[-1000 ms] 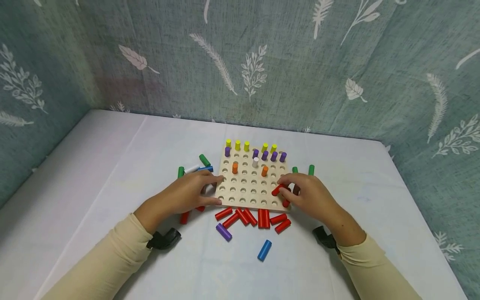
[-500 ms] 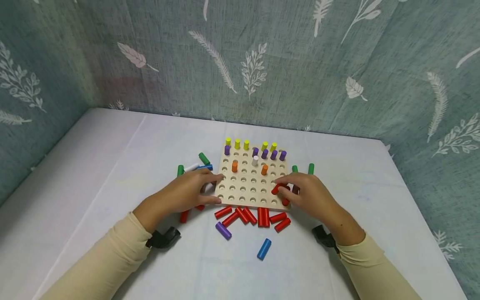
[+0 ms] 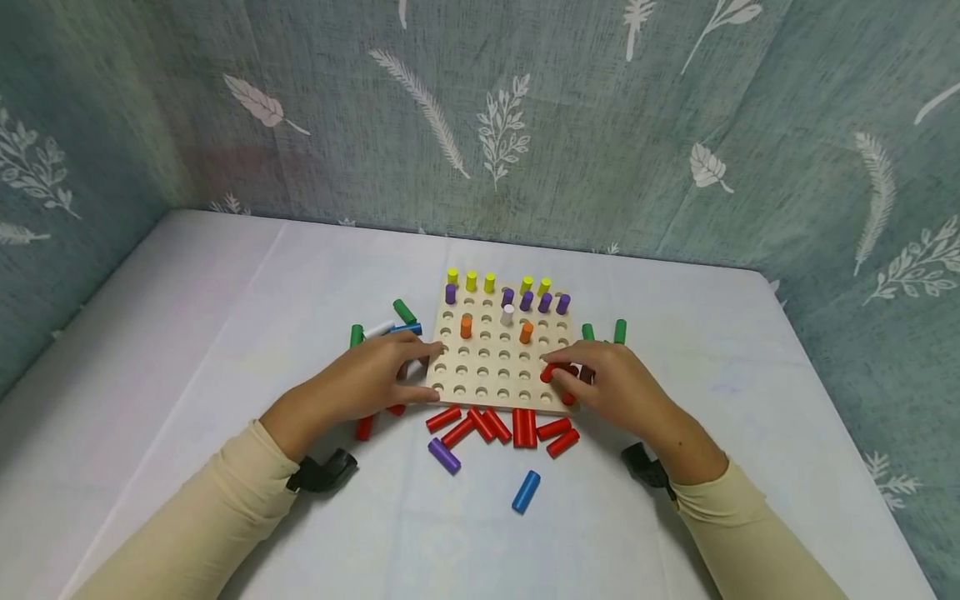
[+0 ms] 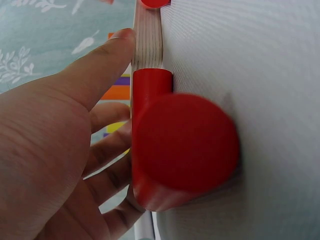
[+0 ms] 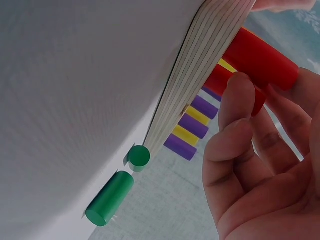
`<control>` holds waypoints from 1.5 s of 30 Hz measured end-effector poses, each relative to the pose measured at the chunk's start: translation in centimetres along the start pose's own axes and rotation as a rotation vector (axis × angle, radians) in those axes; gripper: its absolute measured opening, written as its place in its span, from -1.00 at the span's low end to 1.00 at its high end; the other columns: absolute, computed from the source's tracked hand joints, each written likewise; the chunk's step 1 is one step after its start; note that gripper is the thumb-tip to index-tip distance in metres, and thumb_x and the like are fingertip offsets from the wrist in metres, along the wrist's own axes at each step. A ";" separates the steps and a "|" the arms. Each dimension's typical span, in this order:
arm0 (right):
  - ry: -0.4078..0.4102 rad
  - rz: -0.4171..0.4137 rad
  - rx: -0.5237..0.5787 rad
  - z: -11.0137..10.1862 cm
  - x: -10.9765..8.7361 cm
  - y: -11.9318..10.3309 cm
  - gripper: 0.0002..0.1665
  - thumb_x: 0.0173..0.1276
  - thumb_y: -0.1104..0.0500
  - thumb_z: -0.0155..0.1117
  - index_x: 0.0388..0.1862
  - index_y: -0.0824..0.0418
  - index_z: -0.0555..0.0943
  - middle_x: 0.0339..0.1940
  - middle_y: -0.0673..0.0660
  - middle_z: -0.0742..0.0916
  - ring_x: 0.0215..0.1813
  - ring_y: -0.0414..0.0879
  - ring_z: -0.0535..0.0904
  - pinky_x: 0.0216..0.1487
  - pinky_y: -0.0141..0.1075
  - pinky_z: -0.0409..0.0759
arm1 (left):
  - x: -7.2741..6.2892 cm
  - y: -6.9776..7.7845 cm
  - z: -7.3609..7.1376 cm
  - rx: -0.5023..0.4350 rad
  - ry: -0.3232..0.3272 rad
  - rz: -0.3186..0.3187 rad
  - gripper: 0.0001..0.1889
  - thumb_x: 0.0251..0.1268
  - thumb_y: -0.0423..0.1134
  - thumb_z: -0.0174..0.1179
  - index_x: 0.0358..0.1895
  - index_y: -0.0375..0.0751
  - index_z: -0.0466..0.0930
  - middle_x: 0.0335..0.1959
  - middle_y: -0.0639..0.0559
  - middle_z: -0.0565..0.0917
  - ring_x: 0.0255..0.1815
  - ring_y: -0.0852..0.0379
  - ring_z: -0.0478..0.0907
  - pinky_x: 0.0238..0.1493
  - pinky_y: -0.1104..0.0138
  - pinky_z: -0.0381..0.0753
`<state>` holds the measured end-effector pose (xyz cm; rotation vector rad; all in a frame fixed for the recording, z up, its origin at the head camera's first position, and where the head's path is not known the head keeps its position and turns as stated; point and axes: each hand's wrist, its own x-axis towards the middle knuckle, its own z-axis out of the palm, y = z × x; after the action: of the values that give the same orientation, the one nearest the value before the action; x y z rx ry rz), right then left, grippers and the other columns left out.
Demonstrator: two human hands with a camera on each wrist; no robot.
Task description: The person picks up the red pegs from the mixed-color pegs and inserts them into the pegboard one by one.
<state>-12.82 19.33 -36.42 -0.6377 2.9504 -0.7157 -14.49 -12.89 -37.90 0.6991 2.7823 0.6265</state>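
A square wooden pegboard [image 3: 483,361] lies on the table with rows of holes. My left hand [image 3: 367,375] is spread at its left side, thumb near the front left corner and forefinger touching the edge. Over the right part of the board, my right hand [image 3: 618,387] pinches a red peg [image 3: 547,372] between thumb and fingers. Another red peg [image 3: 568,397] stands at the front right corner, partly behind the thumb. Whether the held peg's lower end is in a hole is hard to see. In the left wrist view, loose red pegs [image 4: 187,142] lie close to the left hand.
Yellow pegs [image 3: 471,282] and purple pegs [image 3: 527,301] stand in the far rows, with a white peg [image 3: 507,315] and orange pegs [image 3: 467,327] nearer. Loose red pegs [image 3: 525,427], a purple peg [image 3: 445,456] and a blue peg [image 3: 527,492] lie in front. Green pegs [image 3: 620,332] lie right.
The red peg in my right hand has gone from slanted to more upright, with the fingers shifting slightly. My left hand stays at the board's edge. The head view has tilted slightly.
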 end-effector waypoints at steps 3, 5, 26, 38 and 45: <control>-0.017 -0.011 0.012 0.0 0.0 0.1 -0.65 0.34 0.15 0.41 0.10 0.09 0.74 -0.16 0.02 0.78 -0.33 -0.20 0.51 -0.36 -0.43 0.57 | 0.0 -0.1 0.1 -0.002 -0.011 -0.006 -0.21 0.07 0.15 0.47 0.40 0.01 0.48 0.26 -0.13 0.57 0.13 -0.02 0.53 0.07 0.18 0.62; -0.032 -0.008 0.020 0.1 -0.1 0.1 -0.66 0.34 0.14 0.41 0.10 0.10 0.73 -0.16 0.03 0.78 -0.33 -0.21 0.51 -0.37 -0.45 0.57 | 0.0 -0.1 0.2 0.000 -0.023 -0.006 -0.22 0.08 0.15 0.46 0.40 0.01 0.47 0.27 -0.14 0.57 0.16 -0.04 0.52 0.10 0.16 0.61; -0.036 -0.005 0.023 -0.1 0.2 0.2 -0.64 0.35 0.13 0.40 0.13 0.06 0.72 -0.14 0.02 0.78 -0.32 -0.20 0.53 -0.35 -0.44 0.58 | 0.1 -0.2 0.0 0.001 0.000 -0.002 -0.21 0.06 0.15 0.47 0.39 0.01 0.48 0.25 -0.13 0.58 0.14 -0.03 0.53 0.10 0.16 0.62; 0.021 -0.016 0.023 -0.8 -0.2 0.0 -0.64 0.35 0.11 0.40 0.11 0.07 0.72 -0.19 -0.01 0.73 -0.37 -0.20 0.50 -0.41 -0.42 0.55 | 0.1 0.0 -0.2 0.003 -0.008 -0.005 -0.21 0.06 0.15 0.47 0.40 0.01 0.47 0.25 -0.12 0.58 0.13 -0.01 0.53 0.07 0.18 0.61; 0.082 -0.071 0.079 -1.8 -0.5 -0.1 -0.71 0.34 0.17 0.40 0.04 0.12 0.74 -0.31 -0.05 0.68 -0.40 -0.18 0.47 -0.42 -0.40 0.50 | 0.1 -0.1 0.0 0.002 -0.003 -0.008 -0.21 0.06 0.15 0.47 0.40 0.01 0.48 0.22 -0.10 0.59 0.08 0.01 0.52 0.02 0.21 0.61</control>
<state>-12.55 20.20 -34.77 -0.7263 2.9687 -0.8798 -14.65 -12.88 -37.92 0.6888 2.7823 0.6206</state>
